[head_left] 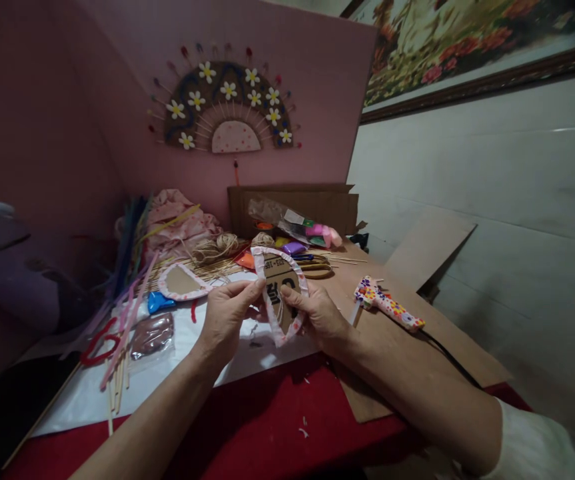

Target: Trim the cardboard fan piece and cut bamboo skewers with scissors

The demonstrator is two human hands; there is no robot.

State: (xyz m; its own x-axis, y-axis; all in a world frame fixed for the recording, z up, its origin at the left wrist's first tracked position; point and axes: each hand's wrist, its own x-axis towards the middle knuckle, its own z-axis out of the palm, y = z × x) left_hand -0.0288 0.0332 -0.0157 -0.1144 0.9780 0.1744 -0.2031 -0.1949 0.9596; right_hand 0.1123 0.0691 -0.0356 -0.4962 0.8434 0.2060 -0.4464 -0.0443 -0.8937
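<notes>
Both my hands hold up a half-round cardboard piece (280, 293) edged with pink dotted fabric, printed side toward me. My left hand (227, 317) pinches its left edge near the top with thumb and fingers. My right hand (317, 313) grips its right edge, thumb on the front. The piece stands upright above a white sheet (167, 373) on the table. A second half-round piece with the same pink edging (183, 282) lies flat on the sheet, left of my hands.
A glue gun with a colourful dotted body (386, 304) lies right on a brown board (417, 347), cord trailing. Pipe cleaners and sticks (127, 300), twine (220, 247), a bag of clay (151, 335) and coloured packets (312, 233) crowd the back. A flowered fan (226, 107) hangs on the pink backdrop.
</notes>
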